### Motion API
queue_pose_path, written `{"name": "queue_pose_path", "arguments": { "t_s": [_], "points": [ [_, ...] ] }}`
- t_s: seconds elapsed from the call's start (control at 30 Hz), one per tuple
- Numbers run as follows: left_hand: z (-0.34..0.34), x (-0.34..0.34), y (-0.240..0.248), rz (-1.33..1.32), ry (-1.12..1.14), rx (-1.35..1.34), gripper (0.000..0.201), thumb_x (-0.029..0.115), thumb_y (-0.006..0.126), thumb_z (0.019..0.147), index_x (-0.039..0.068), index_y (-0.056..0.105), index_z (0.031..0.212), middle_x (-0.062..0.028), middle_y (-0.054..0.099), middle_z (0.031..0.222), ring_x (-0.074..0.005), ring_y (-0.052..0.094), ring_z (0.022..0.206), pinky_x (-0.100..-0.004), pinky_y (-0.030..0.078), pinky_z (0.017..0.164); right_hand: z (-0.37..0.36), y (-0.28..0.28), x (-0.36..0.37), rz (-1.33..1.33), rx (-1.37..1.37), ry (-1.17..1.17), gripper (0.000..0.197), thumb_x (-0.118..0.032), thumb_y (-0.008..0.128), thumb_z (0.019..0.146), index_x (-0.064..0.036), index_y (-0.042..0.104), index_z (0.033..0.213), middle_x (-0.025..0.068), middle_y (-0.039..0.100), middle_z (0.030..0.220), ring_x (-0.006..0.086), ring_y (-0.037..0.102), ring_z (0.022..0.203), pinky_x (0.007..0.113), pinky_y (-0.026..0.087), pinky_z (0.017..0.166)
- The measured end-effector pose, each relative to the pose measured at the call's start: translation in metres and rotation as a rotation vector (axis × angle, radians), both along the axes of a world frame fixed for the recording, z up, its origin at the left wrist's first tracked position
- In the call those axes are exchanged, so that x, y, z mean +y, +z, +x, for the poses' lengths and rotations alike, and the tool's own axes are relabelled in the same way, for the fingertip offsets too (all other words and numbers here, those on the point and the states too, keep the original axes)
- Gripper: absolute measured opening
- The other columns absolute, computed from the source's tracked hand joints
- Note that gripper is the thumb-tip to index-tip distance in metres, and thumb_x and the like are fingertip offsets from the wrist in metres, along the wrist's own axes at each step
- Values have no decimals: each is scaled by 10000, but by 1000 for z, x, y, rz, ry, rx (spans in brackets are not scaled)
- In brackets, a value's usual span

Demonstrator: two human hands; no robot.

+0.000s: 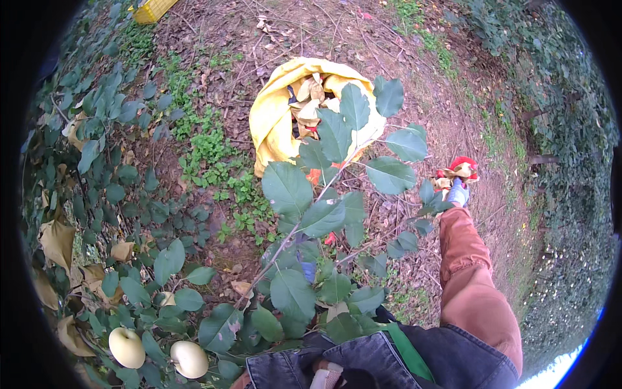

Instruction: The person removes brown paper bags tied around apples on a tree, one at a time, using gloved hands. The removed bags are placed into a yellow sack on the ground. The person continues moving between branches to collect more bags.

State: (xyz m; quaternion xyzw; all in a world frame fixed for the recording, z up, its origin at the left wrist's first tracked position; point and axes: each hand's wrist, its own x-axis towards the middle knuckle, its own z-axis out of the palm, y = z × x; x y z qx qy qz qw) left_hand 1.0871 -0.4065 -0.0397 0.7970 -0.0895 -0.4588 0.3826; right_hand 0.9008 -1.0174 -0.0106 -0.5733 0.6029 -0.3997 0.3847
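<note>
Twice found pale round fruit among the leaves at 7 o'clock: one fruit (127, 347) further out, a second fruit (189, 358) just beside it toward the lower edge, both still on the tree. Saw a leafy branch (324, 188) running up through the middle and hiding much of the ground behind it.

Found the right hand (458, 185) out at 3 o'clock, gloved, at the end of a rust-coloured sleeve (470, 279). Saw its fingers (468, 161) clamped together on a crumpled paper wad (461, 171), tan and creased, held in the air above the bare soil (414, 71) and well apart from the fruit. Made out a yellow sack (269, 123) lying open on the ground at 12 o'clock, with like tan papers (308, 107) showing in its mouth. Glimpsed a yellow crate (152, 9) at 11 o'clock, near the rim.

Noticed a pale patch at 6 o'clock against the denim jacket (363, 356), possibly the left hand (324, 376); could not tell whether its fingers were apart or together. Noted a green strap (407, 350) crossing the jacket just beside it.

Judged it wise to keep the grip firm around the whole wad, since loose corners stuck out past the glove and could slip free. Judged it better also to hold the arm clear of the branch at 2 o'clock, so as not to snag the papers on twigs or leaves.
</note>
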Motion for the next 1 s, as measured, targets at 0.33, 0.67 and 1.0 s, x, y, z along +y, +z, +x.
{"name": "queue_pose_path", "arguments": {
  "t_s": [0.33,0.67,1.0],
  "points": [
    [120,-147,-37,4,182,62,818,314,840,653,-35,488,1303,-210,598,1171,-325,586,1069,-387,469,945,405,99,25,-129,-172,914,251,-74,655,873,-8,607,1110,68,680,1011,146,633,871,291,513,770],
    [172,-210,-171,328,824,-60,780,324,836,665,-42,519,1277,-203,625,1145,-311,601,1049,-384,473,936,470,-79,163,-391,876,1960,283,-217,695,742,-157,635,1013,101,623,968,299,642,895,438,495,769],
    [229,-270,-97,-250,1452,-117,402,173,595,896,-18,546,1246,-94,633,1130,-188,605,959,-301,488,830,402,-236,96,333,609,1689,408,-302,558,920,-103,579,1276,174,543,1335,328,507,1216,393,372,1050]
  ]
}}
